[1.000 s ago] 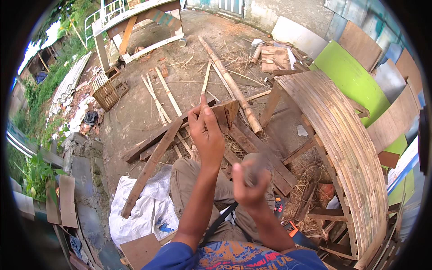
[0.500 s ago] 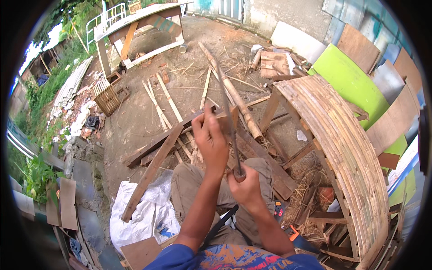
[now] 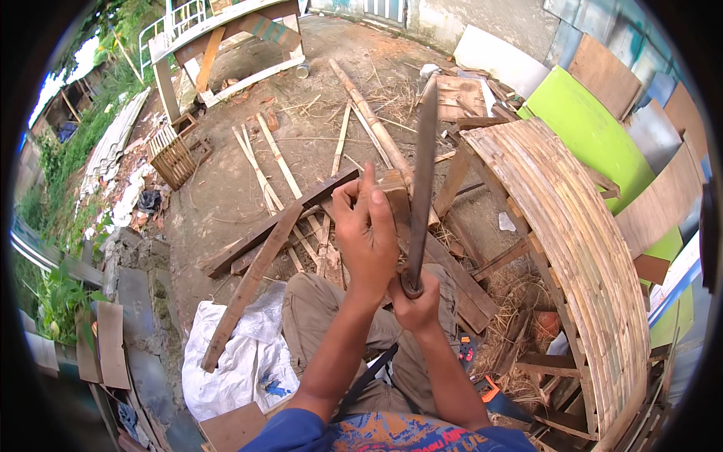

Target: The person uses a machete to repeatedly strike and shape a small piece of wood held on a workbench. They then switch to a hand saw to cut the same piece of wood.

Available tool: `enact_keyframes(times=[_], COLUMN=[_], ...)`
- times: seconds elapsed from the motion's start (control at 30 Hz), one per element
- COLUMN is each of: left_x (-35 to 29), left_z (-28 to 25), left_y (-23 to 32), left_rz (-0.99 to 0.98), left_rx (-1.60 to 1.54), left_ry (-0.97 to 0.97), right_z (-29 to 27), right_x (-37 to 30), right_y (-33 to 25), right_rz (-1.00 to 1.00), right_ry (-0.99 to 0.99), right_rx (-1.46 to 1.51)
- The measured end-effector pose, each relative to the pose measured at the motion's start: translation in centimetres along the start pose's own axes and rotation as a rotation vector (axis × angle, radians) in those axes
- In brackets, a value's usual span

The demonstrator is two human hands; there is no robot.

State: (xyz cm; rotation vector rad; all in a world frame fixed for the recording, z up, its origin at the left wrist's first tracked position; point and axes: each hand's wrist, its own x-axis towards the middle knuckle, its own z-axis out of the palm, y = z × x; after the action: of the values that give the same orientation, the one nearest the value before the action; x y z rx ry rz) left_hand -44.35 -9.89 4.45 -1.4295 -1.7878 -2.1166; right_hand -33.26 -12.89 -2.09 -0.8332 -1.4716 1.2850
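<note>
My right hand (image 3: pixel 416 301) is wrapped around the handle of a machete, in front of my right knee. The long dark blade (image 3: pixel 424 166) rises from the fist and points away from me, tilted slightly right. Just left of the blade, my left hand (image 3: pixel 365 233) is raised with one finger stretched upward and the others loosely bent. I see nothing held in it. Beyond that hand lies a wooden block (image 3: pixel 394 187), partly hidden by hand and blade. A dark wooden beam (image 3: pixel 282 224) and a narrow plank (image 3: pixel 252 290) cross on the ground to the left.
A curved bamboo-slat bench (image 3: pixel 576 264) stands close on my right. Bamboo poles (image 3: pixel 373 124) and split strips (image 3: pixel 279 154) lie ahead. A white sack (image 3: pixel 241 346) is at my left knee. Farther off are a table (image 3: pixel 226 30), a slatted crate (image 3: pixel 173 162) and a green panel (image 3: pixel 595 139).
The machete blade has swung to the right and now shows more of its flat side. My left hand has moved slightly right and nearer to me. The right hand has shifted a little right.
</note>
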Motion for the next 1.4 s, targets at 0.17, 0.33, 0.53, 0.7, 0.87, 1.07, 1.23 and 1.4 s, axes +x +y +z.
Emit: enact_keyframes(times=[0.17, 0.33, 0.53, 0.7, 0.87, 1.07, 1.23, 1.4], left_x=[1.1, 1.2, 0.4, 0.2, 0.9, 1.5, 1.7, 1.5], left_z=[0.4, 2.0, 3.3, 2.4, 2.4, 2.7, 2.4, 2.3], left_y=[0.4, 0.3, 2.2, 1.2, 0.4, 0.7, 0.6, 1.2], left_rz=[-0.043, 0.056, -0.158, -0.230, -0.118, -0.075, -0.046, -0.134], left_rx=[-0.051, -0.002, -0.239, -0.562, -0.509, -0.393, -0.398, -0.390], left_ry=[0.038, 0.019, 0.046, -0.006, 0.008, -0.009, 0.022, -0.002], right_z=[-0.1, -0.3, -2.1, -2.7, -2.3, -1.8, -2.3, -2.5], right_x=[0.4, 0.2, -0.1, 1.2, 0.3, 1.2, 1.0, 0.8], right_y=[-0.5, -2.4, -1.9, -4.5, -6.2, -5.2, -6.5, -7.3], right_rz=[-0.011, -0.097, 0.093, 0.042, -0.082, -0.145, -0.183, -0.289], right_ry=[0.020, 0.193, 0.130, 0.100, 0.123, 0.196, 0.162, 0.148], right_rx=[-0.089, -0.184, -0.017, -0.241, -0.325, -0.250, -0.314, -0.258])
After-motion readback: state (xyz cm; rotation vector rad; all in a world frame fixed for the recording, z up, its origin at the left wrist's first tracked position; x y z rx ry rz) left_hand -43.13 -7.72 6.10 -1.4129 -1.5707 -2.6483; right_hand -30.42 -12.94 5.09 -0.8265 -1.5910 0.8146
